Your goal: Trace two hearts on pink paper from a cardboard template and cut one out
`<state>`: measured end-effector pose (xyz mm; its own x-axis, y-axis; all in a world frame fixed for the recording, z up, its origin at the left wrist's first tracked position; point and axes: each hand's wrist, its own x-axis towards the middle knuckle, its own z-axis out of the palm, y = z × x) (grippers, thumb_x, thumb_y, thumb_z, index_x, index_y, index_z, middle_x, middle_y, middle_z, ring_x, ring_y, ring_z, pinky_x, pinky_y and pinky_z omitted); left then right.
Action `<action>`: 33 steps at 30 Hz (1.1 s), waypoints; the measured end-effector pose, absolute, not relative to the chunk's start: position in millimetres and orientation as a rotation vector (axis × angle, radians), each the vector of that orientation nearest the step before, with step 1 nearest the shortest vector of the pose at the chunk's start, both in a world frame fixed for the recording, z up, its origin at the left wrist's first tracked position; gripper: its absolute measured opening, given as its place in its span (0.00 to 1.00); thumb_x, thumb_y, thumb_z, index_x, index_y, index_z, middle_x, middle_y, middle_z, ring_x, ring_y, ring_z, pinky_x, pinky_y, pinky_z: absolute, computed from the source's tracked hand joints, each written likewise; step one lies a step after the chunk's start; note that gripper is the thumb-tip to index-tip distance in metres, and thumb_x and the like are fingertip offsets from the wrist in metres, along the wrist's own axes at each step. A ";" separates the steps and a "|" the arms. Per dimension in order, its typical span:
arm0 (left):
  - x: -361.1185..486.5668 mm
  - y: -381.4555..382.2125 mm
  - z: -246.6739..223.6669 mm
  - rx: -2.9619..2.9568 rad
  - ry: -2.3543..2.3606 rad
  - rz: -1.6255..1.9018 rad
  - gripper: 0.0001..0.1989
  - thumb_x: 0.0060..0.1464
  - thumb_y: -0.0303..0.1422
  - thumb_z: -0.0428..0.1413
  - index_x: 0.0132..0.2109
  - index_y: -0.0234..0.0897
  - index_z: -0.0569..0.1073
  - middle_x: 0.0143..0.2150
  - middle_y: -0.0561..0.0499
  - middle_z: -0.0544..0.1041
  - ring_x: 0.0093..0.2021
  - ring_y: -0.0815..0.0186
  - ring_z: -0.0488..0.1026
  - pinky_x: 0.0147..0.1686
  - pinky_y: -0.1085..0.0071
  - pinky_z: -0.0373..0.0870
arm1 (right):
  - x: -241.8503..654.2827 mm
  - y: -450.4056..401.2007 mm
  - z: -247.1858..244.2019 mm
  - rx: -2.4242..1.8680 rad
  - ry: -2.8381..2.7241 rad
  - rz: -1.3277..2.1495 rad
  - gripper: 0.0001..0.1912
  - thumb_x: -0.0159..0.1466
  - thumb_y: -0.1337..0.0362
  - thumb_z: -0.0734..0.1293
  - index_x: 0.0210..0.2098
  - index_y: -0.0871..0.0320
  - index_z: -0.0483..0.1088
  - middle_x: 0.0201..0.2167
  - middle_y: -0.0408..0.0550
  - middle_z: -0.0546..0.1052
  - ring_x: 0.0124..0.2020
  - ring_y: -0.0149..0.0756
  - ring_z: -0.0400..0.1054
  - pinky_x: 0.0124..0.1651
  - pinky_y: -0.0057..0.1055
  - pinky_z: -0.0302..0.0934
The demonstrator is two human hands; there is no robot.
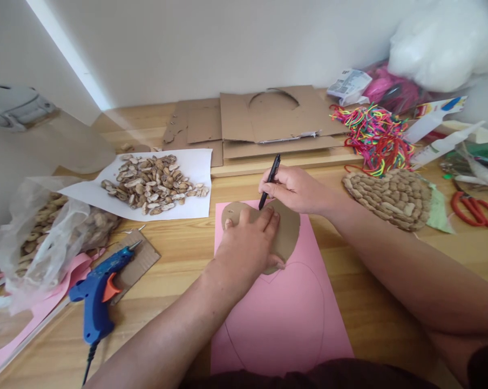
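My left hand (248,237) lies spread and flat on a heart-shaped piece of cardboard (290,227), pressing it onto a sheet of pink paper (276,324). Fingers of my right hand (295,189) are closed round a black pen (272,178). The pen's tip meets the notch at the top of the heart, close to my left fingertips. Below the cardboard, a thin drawn heart outline (323,308) shows on the paper, partly covered by my left arm and the cardboard.
A blue glue gun (100,294) rests at left on a cardboard scrap (141,259). Peanut shells (155,181) lie on white paper (197,162), beside a plastic bag (45,227). At right are a shell-covered heart (390,197), colourful cords (377,132) and red-handled scissors (470,208). Cardboard (239,121) stands behind.
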<state>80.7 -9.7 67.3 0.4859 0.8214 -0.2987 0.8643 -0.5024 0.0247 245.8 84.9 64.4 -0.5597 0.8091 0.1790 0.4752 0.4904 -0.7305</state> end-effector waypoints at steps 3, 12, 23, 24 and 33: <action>80.6 -9.8 67.1 2.558 1.463 -0.372 0.48 0.57 0.57 0.60 0.76 0.42 0.55 0.79 0.53 0.51 0.66 0.41 0.62 0.53 0.40 0.79 | 244.8 84.8 64.1 -1.050 -2.241 0.874 0.11 0.69 0.60 0.64 0.36 0.59 0.74 0.30 0.45 0.77 0.31 0.35 0.70 0.37 0.32 0.59; 79.2 -10.3 65.2 2.571 1.468 -0.349 0.46 0.57 0.58 0.58 0.75 0.44 0.57 0.79 0.48 0.53 0.65 0.41 0.63 0.53 0.41 0.78 | 256.6 92.2 62.3 -1.088 -2.204 0.849 0.12 0.68 0.56 0.64 0.37 0.58 0.75 0.31 0.46 0.78 0.31 0.36 0.71 0.36 0.32 0.60; 79.3 -10.1 68.7 2.577 1.461 -0.384 0.44 0.59 0.57 0.57 0.75 0.45 0.57 0.79 0.50 0.52 0.67 0.41 0.62 0.52 0.43 0.79 | 271.3 100.8 59.2 -1.078 -2.205 0.778 0.14 0.68 0.55 0.64 0.36 0.60 0.75 0.34 0.49 0.79 0.35 0.39 0.71 0.42 0.34 0.60; 79.3 -10.1 68.7 2.581 1.463 -0.377 0.44 0.58 0.58 0.57 0.75 0.44 0.57 0.79 0.51 0.53 0.66 0.41 0.62 0.52 0.43 0.79 | 273.2 101.3 58.8 -1.080 -2.202 0.767 0.14 0.68 0.55 0.64 0.37 0.60 0.75 0.34 0.49 0.80 0.36 0.39 0.71 0.42 0.34 0.61; 77.5 -9.9 66.8 2.599 1.454 -0.350 0.50 0.54 0.61 0.59 0.75 0.42 0.58 0.78 0.49 0.55 0.65 0.41 0.63 0.51 0.44 0.80 | 293.0 101.6 58.4 -1.134 -2.189 0.687 0.15 0.68 0.55 0.64 0.37 0.59 0.76 0.33 0.49 0.79 0.35 0.40 0.72 0.40 0.35 0.60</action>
